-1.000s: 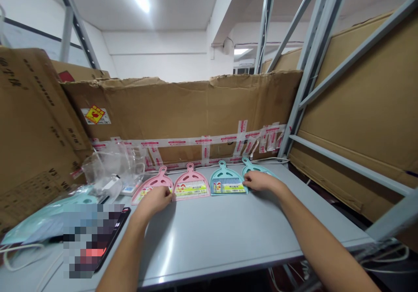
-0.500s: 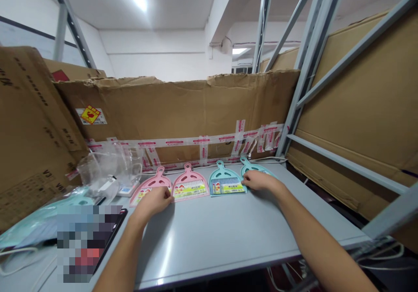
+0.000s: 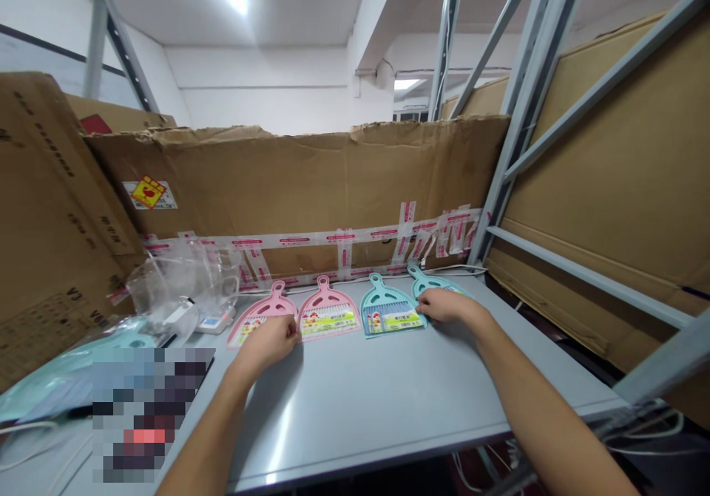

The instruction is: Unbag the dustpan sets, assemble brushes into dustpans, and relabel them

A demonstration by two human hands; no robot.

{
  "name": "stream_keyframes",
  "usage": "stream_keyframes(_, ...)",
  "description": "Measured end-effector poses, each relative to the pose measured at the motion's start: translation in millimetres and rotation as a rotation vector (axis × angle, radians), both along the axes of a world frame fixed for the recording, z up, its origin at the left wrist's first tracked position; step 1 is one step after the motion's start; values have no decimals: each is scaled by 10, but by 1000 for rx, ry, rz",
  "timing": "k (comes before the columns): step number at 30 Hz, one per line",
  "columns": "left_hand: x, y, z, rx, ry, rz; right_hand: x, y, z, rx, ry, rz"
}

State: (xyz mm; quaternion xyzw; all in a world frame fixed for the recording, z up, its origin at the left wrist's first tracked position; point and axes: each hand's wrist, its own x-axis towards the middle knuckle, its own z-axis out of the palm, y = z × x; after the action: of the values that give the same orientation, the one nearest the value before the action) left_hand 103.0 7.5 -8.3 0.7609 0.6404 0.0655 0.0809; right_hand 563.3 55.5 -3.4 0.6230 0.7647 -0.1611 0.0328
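Counter [image 3: 366,415], back edge: four plastic dustpans [image 3: 327,313]; our left hand [image 3: 267,342] and right hand [image 3: 448,306] rest half-curled on them, gripping none; a push could shift them.

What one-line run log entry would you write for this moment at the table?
left hand: resting on pink dustpan | right hand: resting on teal dustpan | surface: grey table

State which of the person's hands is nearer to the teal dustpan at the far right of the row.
Right. The right hand rests at the near edge of the teal dustpan; the left hand is much farther away, beside a pink dustpan.
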Motion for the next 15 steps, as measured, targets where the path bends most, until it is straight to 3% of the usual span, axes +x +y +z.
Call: stream_keyframes(15, 96, -44, 24, -8, -38, -53, 67, -105, 113, -125, -1, -109)
